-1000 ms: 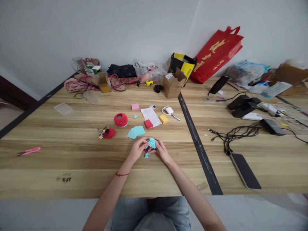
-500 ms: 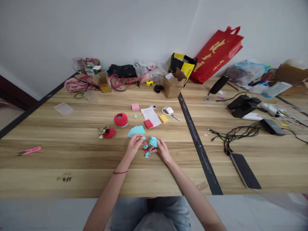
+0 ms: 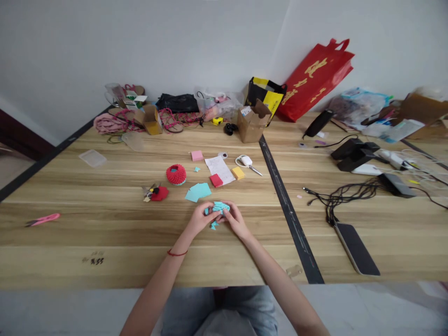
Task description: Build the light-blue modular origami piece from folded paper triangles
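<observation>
Between my hands is a row of blue folded-paper pieces [image 3: 220, 206], stacked into one another. My right hand [image 3: 235, 218] grips its right end, thumb in front. My left hand [image 3: 203, 217] is closed at the left end, with a bit of blue folded paper showing by its fingers. Just below lie loose blue folded pieces [image 3: 214, 225] on the table. Beyond my left hand rest flat blue paper sheets [image 3: 198, 192]. A round red folded-paper bowl [image 3: 176, 174] with a blue lower edge stands farther back to the left.
Around the work lie a red paper pad [image 3: 216, 180], a yellow pad [image 3: 238, 173], a pink pad [image 3: 196, 155], a written sheet [image 3: 219, 168] and scissors [image 3: 257, 171]. A pink-handled cutter [image 3: 44, 219] is far left. Black cables [image 3: 336, 198] and a tablet-like device [image 3: 357, 247] are right.
My left hand has moved right, from beside the blue sheets to the left end of the blue stack. The stack has turned and now lies more sideways between both hands.
</observation>
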A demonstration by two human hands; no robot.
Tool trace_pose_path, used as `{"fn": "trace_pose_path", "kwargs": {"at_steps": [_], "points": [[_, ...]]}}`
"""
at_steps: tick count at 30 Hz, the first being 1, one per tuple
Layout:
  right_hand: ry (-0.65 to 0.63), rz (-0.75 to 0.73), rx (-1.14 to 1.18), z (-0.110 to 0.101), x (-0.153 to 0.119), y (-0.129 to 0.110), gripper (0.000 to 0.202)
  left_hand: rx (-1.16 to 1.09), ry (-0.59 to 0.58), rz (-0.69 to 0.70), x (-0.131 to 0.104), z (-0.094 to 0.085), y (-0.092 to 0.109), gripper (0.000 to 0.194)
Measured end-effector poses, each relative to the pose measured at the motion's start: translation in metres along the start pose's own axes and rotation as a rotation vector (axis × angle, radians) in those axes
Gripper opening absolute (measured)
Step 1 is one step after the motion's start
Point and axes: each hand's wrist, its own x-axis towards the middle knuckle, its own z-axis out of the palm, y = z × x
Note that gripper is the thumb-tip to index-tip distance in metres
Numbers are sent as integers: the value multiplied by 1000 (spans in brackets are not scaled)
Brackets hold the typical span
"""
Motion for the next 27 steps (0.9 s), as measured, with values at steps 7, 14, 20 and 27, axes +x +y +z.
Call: {"fn": "trace_pose_path", "kwargs": {"at_steps": [7, 14, 20, 27], "points": [[-13, -40, -31, -2, -1, 5, 38, 54, -25, -5, 0, 1, -2, 22], [35, -15, -64, -1, -2, 4, 41, 29, -112, 0, -5, 6, -4, 24], [53, -16, -40, 2, -4, 3, 39, 14, -128, 2, -6, 6, -1, 26], [120, -11, -10, 2, -2, 0, 44, -121, -139, -36, -6, 3, -2, 29]]}}
